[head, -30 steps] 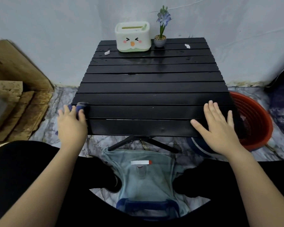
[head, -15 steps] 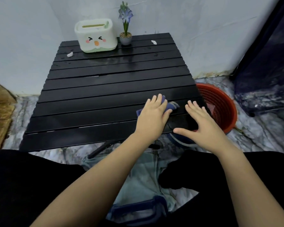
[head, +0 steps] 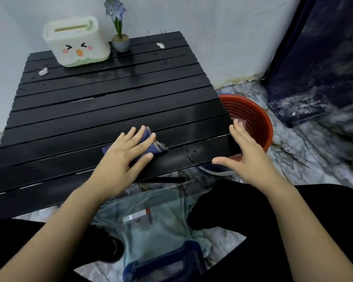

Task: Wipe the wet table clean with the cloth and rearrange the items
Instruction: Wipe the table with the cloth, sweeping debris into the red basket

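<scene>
A black slatted table [head: 102, 110] fills the middle of the view, its far slats wet and glossy. My left hand [head: 126, 153] presses flat on a folded blue cloth [head: 156, 146] near the table's front right part. My right hand [head: 245, 151] rests, fingers spread, on the table's front right corner and holds nothing. At the back stand a white tissue box with a cartoon face [head: 76, 41] and a small potted purple flower [head: 119, 35]. Two white paper scraps lie on the table, one at back left [head: 43, 71], one at back right [head: 161, 45].
A red mesh basket [head: 253, 119] sits on the floor right of the table, with a blue-rimmed bowl [head: 216, 170] under the table's corner. A pale blue bag [head: 151, 226] lies between my knees. A dark curtain [head: 322, 58] hangs at right; the wall is behind.
My left hand slid the cloth from the table's front left edge across to the front right. My right hand stayed at the front right corner. The view turned and moved closer.
</scene>
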The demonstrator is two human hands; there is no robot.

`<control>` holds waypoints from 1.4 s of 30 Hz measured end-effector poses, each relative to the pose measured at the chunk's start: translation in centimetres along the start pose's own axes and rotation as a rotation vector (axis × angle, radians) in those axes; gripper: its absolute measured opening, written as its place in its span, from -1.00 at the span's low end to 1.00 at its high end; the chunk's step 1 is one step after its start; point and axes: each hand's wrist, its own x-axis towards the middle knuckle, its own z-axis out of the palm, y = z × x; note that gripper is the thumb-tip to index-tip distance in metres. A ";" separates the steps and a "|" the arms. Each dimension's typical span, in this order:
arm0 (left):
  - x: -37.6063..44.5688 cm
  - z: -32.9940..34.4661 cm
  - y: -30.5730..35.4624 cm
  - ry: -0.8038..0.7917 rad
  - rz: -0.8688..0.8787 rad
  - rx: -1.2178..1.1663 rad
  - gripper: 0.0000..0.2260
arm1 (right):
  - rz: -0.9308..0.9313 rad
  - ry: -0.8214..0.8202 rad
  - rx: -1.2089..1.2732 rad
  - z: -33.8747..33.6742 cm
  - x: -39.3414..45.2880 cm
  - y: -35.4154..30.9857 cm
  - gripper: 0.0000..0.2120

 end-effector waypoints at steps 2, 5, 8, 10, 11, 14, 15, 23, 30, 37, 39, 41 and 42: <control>2.5 1.3 2.0 -0.015 0.087 0.017 -0.53 | 0.005 -0.006 0.018 0.0 0.0 -0.1 0.10; 8.2 3.4 5.1 -0.082 0.196 0.017 -0.55 | 0.010 0.014 0.031 0.1 0.2 -0.2 0.14; 14.0 4.6 7.6 -0.170 0.262 0.008 -0.56 | 0.026 0.035 0.053 0.1 0.3 -0.2 0.15; 16.1 5.1 8.5 -0.186 0.284 0.011 -0.57 | 0.051 0.053 0.078 0.2 0.2 -0.2 0.17; 16.5 5.2 8.6 -0.184 0.292 0.005 -0.57 | 0.063 0.061 0.090 0.2 0.2 -0.3 0.17; 15.1 4.8 7.6 -0.163 0.320 -0.053 -0.60 | 0.088 0.079 0.107 0.2 0.1 -0.5 0.18; 14.2 4.4 6.8 -0.161 0.329 -0.072 -0.60 | 0.096 0.086 0.118 0.3 0.1 -0.5 0.19; -0.1 -1.9 -2.0 -0.141 0.212 -0.073 -0.58 | 0.116 0.072 0.174 0.3 -0.2 -0.5 0.20; -1.6 -2.5 -1.7 -0.155 0.239 -0.046 -0.58 | 0.112 0.086 0.201 0.5 -0.3 -0.8 0.19; 10.1 3.7 7.8 -0.237 0.450 0.038 -0.58 | 0.109 0.143 0.235 0.7 -0.2 -0.7 0.13; 12.6 4.3 9.2 -0.251 0.435 0.050 -0.58 | 0.108 0.147 0.245 0.7 -0.2 -0.6 0.16; 13.9 4.7 9.9 -0.254 0.431 0.067 -0.58 | 0.103 0.153 0.267 0.7 -0.2 -0.5 0.18; 14.2 4.8 10.1 -0.253 0.430 0.064 -0.58 | 0.102 0.154 0.283 0.8 -0.1 -0.3 0.19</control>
